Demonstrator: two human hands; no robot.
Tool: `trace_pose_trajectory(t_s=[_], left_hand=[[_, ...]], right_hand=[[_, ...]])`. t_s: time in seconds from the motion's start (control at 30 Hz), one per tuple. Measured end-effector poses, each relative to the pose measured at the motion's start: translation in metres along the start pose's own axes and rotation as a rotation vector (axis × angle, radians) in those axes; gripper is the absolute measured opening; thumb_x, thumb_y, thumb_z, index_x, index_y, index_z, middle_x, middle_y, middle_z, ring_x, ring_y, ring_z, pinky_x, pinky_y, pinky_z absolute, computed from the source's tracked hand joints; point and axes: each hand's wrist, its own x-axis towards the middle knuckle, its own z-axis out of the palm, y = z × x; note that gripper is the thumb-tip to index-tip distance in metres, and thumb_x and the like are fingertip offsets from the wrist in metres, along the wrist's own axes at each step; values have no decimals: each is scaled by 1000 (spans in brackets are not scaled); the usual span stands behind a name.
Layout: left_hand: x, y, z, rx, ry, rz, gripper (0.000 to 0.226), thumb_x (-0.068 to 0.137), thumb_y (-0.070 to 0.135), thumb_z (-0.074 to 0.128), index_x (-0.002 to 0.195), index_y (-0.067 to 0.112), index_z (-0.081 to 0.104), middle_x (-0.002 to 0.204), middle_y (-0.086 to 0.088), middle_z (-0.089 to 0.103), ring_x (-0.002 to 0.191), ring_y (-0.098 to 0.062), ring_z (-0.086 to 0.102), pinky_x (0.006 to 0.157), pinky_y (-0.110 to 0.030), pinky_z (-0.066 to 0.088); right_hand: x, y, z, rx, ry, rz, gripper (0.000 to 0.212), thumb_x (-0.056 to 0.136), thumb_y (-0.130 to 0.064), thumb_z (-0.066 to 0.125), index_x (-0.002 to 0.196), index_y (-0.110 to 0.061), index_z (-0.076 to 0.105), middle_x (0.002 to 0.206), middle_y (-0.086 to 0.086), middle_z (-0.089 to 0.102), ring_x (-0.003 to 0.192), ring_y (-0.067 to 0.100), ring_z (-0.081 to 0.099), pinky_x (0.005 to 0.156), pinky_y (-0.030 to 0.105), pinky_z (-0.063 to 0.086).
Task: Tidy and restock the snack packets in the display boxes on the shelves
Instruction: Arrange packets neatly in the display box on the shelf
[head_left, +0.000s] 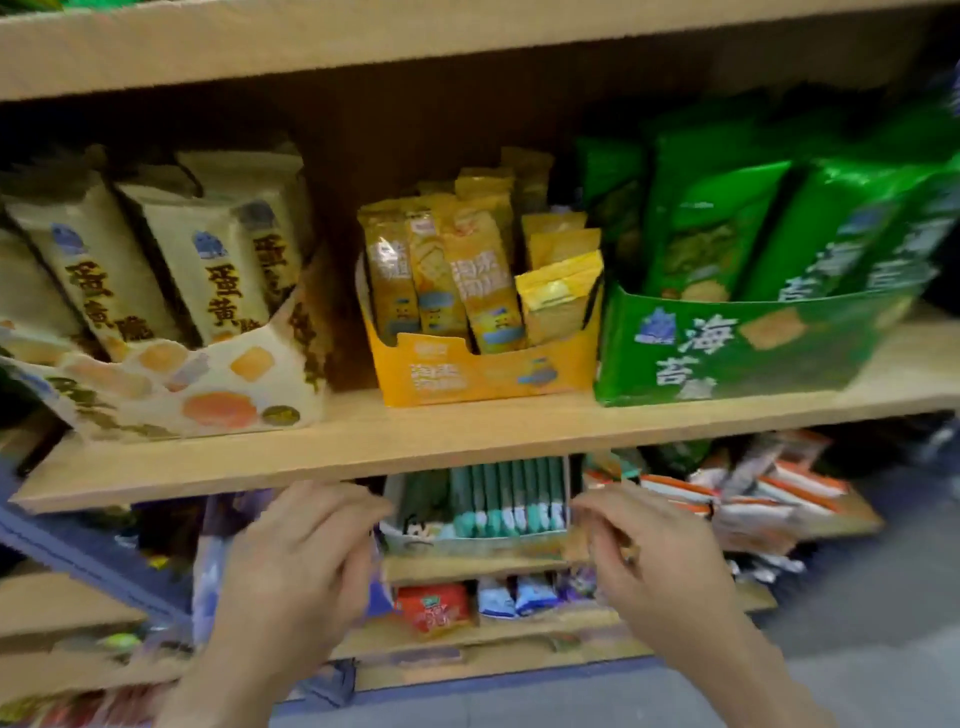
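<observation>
The view is blurred by motion. My left hand (301, 561) is low in front of the second shelf, its fingers curled over a purple-blue packet (213, 561) that shows on both sides of it. My right hand (654, 561) hovers with curled fingers by the right edge of a display box of teal packets (509, 499); blur hides whether it pinches anything. On the shelf above stand a cream display box (171, 384) of egg-yolk snack packets, an orange display box (483, 374) with yellow packets leaning unevenly, and a green seaweed display box (727, 353) of green packets.
The wooden shelf board (415, 436) juts out just above both hands. Orange-and-white packets (753, 493) lie in a loose pile to the right of the teal box. Red and blue packets (467, 603) sit on a lower shelf. Grey floor (857, 649) lies at lower right.
</observation>
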Motion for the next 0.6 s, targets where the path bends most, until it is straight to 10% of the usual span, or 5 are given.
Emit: trace_pose_trajectory(t_s=[0.17, 0.6], left_hand=[[-17, 85, 78, -194, -259, 56, 22, 82, 12, 45, 88, 24, 63, 87, 8, 63, 77, -15, 58, 65, -27, 49], [-7, 147, 232, -77, -768, -284, 36, 93, 15, 51, 127, 24, 61, 127, 6, 57, 113, -17, 56, 89, -31, 50]], right_hand=[[-55, 94, -52, -24, 106, 225, 20, 85, -15, 55, 89, -22, 73, 77, -5, 71, 68, 13, 64, 61, 31, 49], [-87, 202, -54, -21, -216, 586, 51, 91, -13, 58, 139, -26, 44, 146, -3, 40, 110, 21, 56, 77, 39, 52]])
